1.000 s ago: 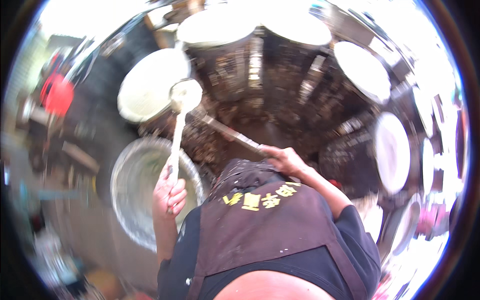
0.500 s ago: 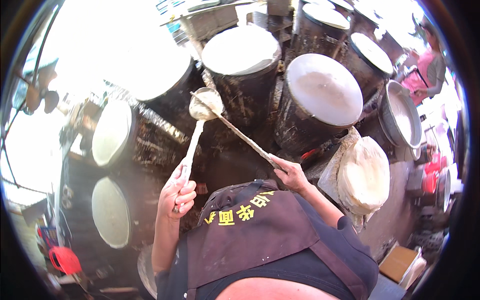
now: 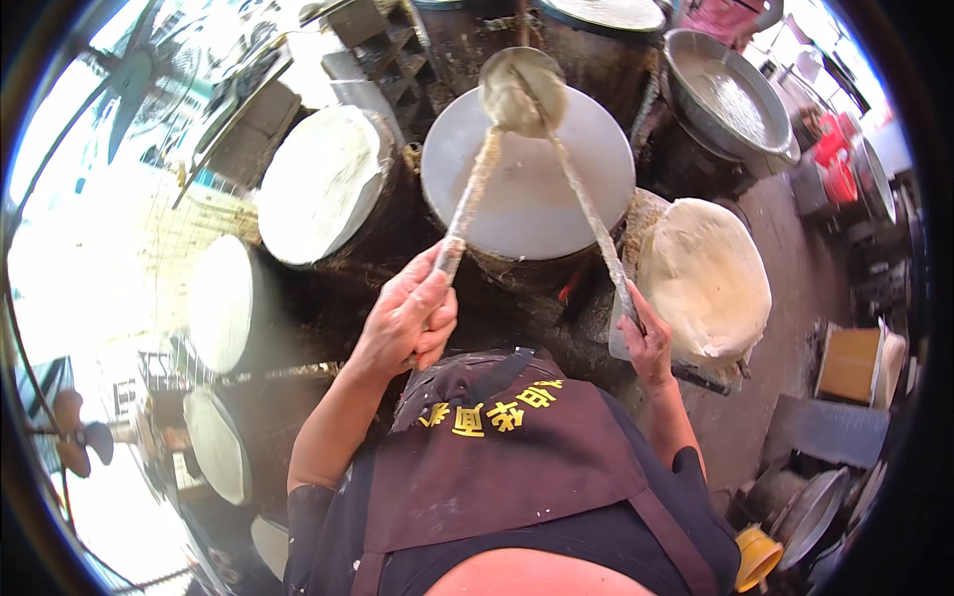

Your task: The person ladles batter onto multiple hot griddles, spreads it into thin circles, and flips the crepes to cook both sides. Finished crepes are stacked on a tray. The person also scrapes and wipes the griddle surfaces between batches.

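Observation:
My left hand [image 3: 407,313] is closed around the caked handle of a ladle [image 3: 469,204]. The ladle's round bowl is coated with pale, dough-like paste and hangs above the far side of a drum with a smooth whitish round top [image 3: 537,204]. My right hand [image 3: 648,333] grips the lower end of a long, crusted stick [image 3: 586,204]. Its far end rests in or against the ladle bowl; the paste hides the exact contact. Beside my right hand, a large mound of pale dough [image 3: 706,283] sits on a stand.
More drums with white tops stand to the left [image 3: 323,184]. A metal basin [image 3: 725,94] of pale material sits far right, with red containers [image 3: 838,159] beyond it. A person in pink [image 3: 720,20] is partly visible at the top. A yellow bucket [image 3: 757,558] lies lower right.
My view has turned to the right. The ladle and stick have moved from a dark gap between drums to above the smooth whitish drum top. Both hands keep their grips.

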`<state>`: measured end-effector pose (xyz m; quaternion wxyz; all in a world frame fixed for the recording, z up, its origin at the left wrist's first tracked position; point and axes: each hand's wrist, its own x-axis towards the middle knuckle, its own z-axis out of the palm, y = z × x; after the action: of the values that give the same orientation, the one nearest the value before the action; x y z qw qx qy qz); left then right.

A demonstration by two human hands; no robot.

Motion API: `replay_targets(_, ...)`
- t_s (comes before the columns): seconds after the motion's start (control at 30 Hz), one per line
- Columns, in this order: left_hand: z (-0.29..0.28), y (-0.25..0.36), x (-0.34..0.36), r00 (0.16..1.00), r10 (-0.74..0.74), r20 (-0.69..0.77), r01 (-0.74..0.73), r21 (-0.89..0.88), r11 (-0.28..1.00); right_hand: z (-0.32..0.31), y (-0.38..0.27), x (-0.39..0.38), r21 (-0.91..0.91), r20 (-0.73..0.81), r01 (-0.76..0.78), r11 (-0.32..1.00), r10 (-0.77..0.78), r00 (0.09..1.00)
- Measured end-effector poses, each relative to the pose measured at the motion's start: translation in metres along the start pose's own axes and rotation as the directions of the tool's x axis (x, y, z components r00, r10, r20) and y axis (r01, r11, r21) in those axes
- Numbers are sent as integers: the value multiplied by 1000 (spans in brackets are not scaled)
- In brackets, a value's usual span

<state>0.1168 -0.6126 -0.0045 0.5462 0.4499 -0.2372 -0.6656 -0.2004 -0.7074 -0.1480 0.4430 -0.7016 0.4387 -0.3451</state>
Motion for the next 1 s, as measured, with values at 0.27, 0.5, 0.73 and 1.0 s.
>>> replay_targets(0.27,-10,-63,138,997,-82,-1,74,444,893,13,7,-33,-268,-222,-163,949,104,969)
replay_targets(0.5,-49,-36,185,909,322,265,-211,958,-193,39,-7,-20,-256,-268,-227,940,157,950)
replay_targets(0.73,-62,35,217,555,772,310,-508,861,20,64,-5,1,-244,-299,-317,916,240,923)
replay_targets(1.0,-59,50,123,994,107,36,-113,330,937,78,-30,-4,-297,-322,-270,916,170,931)
